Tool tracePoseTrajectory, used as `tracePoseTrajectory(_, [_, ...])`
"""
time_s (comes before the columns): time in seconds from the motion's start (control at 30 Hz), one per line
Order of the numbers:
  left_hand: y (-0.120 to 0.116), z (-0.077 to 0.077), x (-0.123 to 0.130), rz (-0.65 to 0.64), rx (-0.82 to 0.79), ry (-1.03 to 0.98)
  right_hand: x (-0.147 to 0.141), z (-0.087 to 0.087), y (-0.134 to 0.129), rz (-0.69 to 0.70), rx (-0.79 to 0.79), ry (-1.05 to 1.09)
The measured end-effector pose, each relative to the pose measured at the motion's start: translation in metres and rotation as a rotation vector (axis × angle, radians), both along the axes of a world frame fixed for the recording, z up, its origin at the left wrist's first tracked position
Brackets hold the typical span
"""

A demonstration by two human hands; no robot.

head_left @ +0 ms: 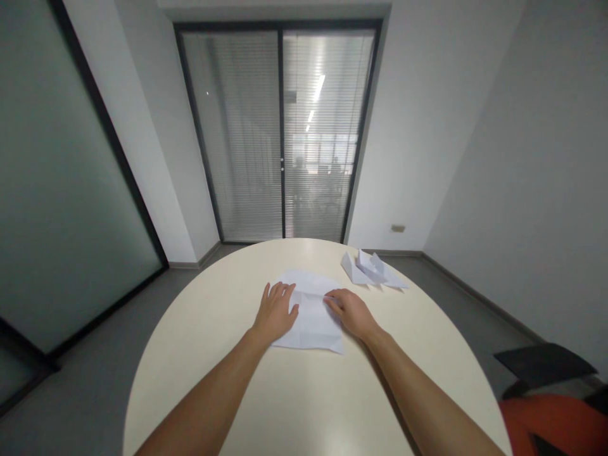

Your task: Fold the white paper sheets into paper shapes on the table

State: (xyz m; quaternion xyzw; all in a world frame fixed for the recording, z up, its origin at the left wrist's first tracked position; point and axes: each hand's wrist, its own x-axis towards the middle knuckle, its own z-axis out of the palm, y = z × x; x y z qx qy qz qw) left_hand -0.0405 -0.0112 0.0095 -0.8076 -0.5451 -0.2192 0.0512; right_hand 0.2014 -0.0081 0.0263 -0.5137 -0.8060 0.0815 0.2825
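Observation:
A creased white sheet of paper (311, 323) lies on the round table in front of me. My left hand (278, 311) rests on its left side, open, with the fingers spread and pointing away from me. At the right side, my right hand (352, 310) is closed, its thumb and forefinger pinched together on the paper along a horizontal crease. A vertical crease also runs down the near half of the sheet. The fingertips of the right hand partly cover the spot they grip.
Several folded white paper shapes (373, 269) sit near the far right edge of the cream table (209, 361). A red and black chair (551, 418) stands at the lower right. Beyond the table are a glass door with blinds (232, 139) and white walls.

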Motion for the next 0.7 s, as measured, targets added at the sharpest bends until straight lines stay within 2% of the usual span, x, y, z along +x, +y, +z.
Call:
tracePoseTrajectory(0.17, [0.006, 0.002, -0.002, 0.003, 0.113, -0.079, 0.003, -0.001, 0.004, -0.046, 0.026, 0.131])
tracePoseTrajectory(0.37, [0.013, 0.002, -0.006, 0.02, 0.167, -0.216, 0.004, -0.006, 0.007, -0.141, 0.004, 0.315])
tracePoseTrajectory(0.57, [0.016, 0.004, -0.01, 0.027, 0.231, -0.408, 0.007, -0.013, 0.011, -0.103, -0.039, 0.419])
tracePoseTrajectory(0.7, [0.015, 0.006, -0.009, 0.026, 0.254, -0.52, 0.008, -0.011, 0.014, -0.056, 0.006, 0.464])
